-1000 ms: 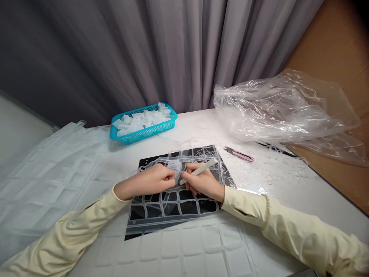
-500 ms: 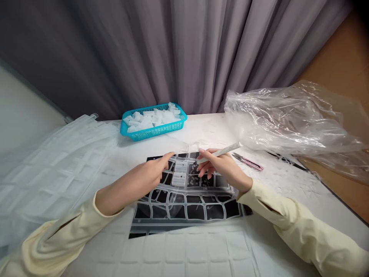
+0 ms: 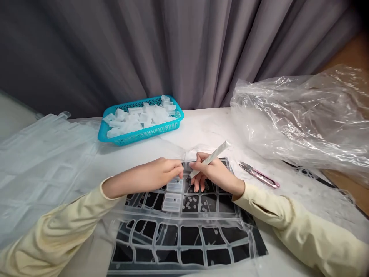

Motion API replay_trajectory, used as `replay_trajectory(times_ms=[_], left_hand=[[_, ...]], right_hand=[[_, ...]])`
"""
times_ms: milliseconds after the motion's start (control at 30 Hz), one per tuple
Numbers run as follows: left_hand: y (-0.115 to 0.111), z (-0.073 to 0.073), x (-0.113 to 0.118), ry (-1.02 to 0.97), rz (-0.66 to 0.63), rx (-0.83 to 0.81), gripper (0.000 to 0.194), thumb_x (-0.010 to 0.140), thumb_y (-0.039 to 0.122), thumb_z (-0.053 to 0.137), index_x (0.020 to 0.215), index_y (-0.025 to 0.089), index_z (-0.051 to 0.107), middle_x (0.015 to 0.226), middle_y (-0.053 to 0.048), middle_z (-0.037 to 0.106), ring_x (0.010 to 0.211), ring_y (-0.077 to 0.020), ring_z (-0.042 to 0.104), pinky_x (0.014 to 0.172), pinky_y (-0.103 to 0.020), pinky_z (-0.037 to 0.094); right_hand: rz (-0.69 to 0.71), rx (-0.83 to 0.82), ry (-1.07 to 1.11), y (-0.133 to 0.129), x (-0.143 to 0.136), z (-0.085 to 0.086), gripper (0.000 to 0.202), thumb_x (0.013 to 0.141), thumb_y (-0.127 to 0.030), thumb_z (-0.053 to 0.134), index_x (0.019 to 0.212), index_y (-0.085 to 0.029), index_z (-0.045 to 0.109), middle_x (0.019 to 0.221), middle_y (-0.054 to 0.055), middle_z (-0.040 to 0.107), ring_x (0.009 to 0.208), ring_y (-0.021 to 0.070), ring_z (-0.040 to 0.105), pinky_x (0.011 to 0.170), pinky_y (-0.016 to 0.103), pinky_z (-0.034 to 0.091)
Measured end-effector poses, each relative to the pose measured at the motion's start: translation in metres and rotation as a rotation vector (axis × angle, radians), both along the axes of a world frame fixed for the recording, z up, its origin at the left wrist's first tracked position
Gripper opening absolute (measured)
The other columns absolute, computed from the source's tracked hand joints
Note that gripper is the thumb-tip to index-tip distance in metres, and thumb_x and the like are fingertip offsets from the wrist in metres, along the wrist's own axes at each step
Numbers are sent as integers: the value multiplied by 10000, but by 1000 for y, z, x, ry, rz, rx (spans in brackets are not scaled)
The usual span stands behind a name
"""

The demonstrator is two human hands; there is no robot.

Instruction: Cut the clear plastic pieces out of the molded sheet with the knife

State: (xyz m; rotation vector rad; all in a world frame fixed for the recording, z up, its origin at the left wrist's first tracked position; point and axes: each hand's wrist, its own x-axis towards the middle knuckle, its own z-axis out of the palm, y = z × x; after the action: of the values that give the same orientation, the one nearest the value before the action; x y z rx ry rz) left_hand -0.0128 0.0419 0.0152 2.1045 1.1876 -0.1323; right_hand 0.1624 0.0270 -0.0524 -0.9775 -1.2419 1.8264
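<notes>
A clear plastic sheet with a grid of pockets (image 3: 190, 232) lies over a black backing on the table. My right hand (image 3: 211, 173) grips a white pen-like stick (image 3: 216, 154), its dark lower end down at the pockets. Close beside it on the left, my left hand (image 3: 168, 172) rests on the sheet with fingers curled and pressed together. What they pinch, if anything, is hidden. Just below them, two whitish ribbed plastic pieces, an upper piece (image 3: 174, 184) and a lower piece (image 3: 172, 202), sit in pockets. Small clear round bits (image 3: 190, 203) show in the neighbouring pockets.
A blue basket (image 3: 144, 131) full of translucent plastic pieces (image 3: 135, 119) stands at the back. Pink-handled thread snips (image 3: 259, 175) lie to the right. Crumpled clear plastic (image 3: 296, 119) fills the back right; more pocketed sheeting (image 3: 37, 169) covers the left. A grey curtain (image 3: 184, 50) hangs behind.
The view has shifted, so the sheet appears larger and lower. My left hand's pointing finger has curled in, closer to my right hand. The white stick is tilted more steeply.
</notes>
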Motion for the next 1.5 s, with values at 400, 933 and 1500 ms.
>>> replay_trajectory(times_ms=[400, 933, 1500], left_hand=[[-22, -4, -8, -363, -140, -165, 191, 946, 317, 317, 934, 202, 468, 448, 102, 269, 385, -75, 310, 400, -186, 269], [-62, -29, -22, -227, -151, 962, 121, 840, 355, 565, 827, 264, 644, 744, -24, 683, 760, -223, 632, 716, -415, 472], [-11, -39, -9, -1278, 360, -952, 723, 861, 612, -29, 1344, 246, 365, 1459, 24, 259, 1357, -130, 183, 1108, -334, 222]], right_hand=[[-59, -40, 85, 0, -1, -11, 253, 804, -311, 545, 681, -205, 351, 474, -34, 607, 322, 107, 544, 292, 151, 355], [-55, -29, 25, -4, 1, -13, 286, 808, -359, 559, 683, -208, 350, 497, -41, 613, 336, 103, 546, 305, 161, 364], [302, -301, 472, 4, 21, -3, 593, 836, -516, 204, 769, -107, 628, 708, 154, 703, 545, 247, 664, 370, 269, 435]])
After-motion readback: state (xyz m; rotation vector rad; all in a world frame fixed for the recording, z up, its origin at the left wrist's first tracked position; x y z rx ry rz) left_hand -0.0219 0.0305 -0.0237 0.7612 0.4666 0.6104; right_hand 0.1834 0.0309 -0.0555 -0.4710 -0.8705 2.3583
